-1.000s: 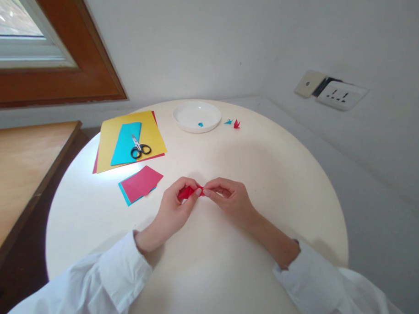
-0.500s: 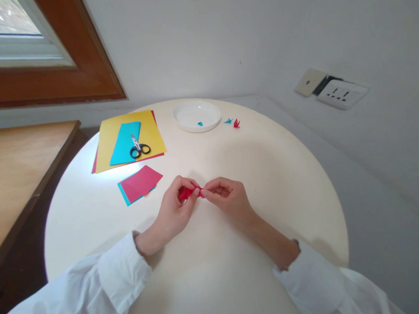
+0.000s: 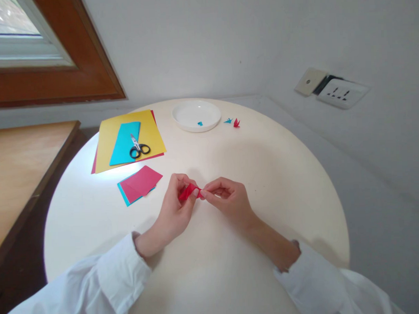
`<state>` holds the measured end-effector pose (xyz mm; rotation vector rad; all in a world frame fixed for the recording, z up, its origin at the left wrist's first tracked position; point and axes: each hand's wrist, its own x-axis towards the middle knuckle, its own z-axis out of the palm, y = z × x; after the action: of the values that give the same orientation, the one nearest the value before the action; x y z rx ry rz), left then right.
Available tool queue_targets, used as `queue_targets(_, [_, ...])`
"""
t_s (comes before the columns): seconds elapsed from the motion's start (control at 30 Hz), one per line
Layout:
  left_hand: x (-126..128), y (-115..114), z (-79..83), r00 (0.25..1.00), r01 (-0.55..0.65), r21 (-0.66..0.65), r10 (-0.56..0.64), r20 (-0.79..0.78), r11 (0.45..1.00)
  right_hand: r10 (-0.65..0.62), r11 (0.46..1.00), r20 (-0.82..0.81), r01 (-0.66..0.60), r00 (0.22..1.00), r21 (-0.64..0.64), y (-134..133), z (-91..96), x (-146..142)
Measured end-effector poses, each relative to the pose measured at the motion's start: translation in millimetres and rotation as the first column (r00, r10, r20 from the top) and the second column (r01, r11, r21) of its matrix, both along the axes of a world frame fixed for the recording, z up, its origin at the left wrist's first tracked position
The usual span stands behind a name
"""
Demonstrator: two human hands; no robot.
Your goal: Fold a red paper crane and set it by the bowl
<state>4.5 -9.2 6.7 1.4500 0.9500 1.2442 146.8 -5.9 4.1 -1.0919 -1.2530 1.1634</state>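
A small piece of folded red paper (image 3: 187, 191) is held just above the middle of the round white table (image 3: 286, 182). My left hand (image 3: 178, 199) is closed on its left part, with the thumb pressed along the front. At the paper's right end, my right hand (image 3: 229, 197) pinches the tip between thumb and forefinger. The fingers cover part of the folds. Left of my hands lies a small stack of red and blue paper pieces (image 3: 141, 183).
Scissors (image 3: 139, 148) with black handles rest on a blue paper strip (image 3: 124, 144) over yellow sheets (image 3: 154, 136). A white plate (image 3: 181, 122) holds a tiny blue scrap (image 3: 200, 124). Beside it stand a blue paper crane (image 3: 228, 121) and a red one (image 3: 236, 123).
The left hand's fingers have shifted slightly upward, and more of the folded red paper shows between them. The right hand keeps its pinch at almost the same spot.
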Motion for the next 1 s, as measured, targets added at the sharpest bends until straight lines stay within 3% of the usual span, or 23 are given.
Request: queue_targets(1.0, [0.5, 1.1, -0.7, 0.996, -0.018, -0.017, 0.017, -0.086, 1.0, 0.019, 0.99, 0.087, -0.03, 0.996, 0.135, -2.7, -7.1, -0.1])
